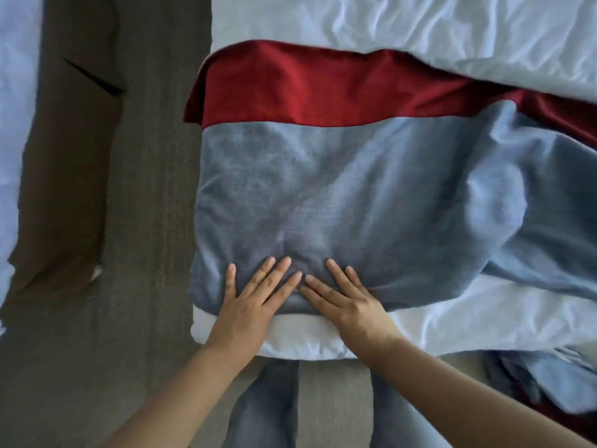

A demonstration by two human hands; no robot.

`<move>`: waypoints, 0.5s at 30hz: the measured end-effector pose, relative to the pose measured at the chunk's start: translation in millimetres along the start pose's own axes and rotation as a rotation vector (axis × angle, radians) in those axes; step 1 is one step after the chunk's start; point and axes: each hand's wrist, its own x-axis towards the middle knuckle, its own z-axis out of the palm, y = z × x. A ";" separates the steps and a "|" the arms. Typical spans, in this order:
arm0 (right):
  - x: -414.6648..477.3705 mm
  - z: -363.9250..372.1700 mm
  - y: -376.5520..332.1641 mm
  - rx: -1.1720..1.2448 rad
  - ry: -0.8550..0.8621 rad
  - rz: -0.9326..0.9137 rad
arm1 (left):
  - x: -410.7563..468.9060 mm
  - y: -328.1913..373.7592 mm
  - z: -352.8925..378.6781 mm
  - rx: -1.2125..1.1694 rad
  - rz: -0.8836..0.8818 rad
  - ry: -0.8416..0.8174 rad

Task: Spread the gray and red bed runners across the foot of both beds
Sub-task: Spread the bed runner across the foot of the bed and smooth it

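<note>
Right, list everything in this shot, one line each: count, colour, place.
bed runner: one, gray with a red band, across the near bed, rumpled toward the right
bedding: one, white, on the near bed under the runner
second bed: one, white, left edge
carpet: one, brown, between the beds
bunched fabric: one heap, gray and red, lower right, below the bed's edge
legs: two, gray-blue jeans, bottom centre
left hand: one, flat on the runner's near edge
right hand: one, flat on the runner beside the left
</note>
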 end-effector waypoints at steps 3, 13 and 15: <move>-3.4 10.3 1.3 0.045 -0.009 0.038 | 3.7 6.4 4.2 0.023 -0.046 0.001; -28.8 -15.6 61.2 -0.043 0.128 0.095 | 65.0 118.3 -2.8 -0.028 -0.156 0.081; -56.4 -29.6 104.8 -0.080 0.185 0.156 | 101.0 162.7 -4.8 -0.050 -0.135 0.180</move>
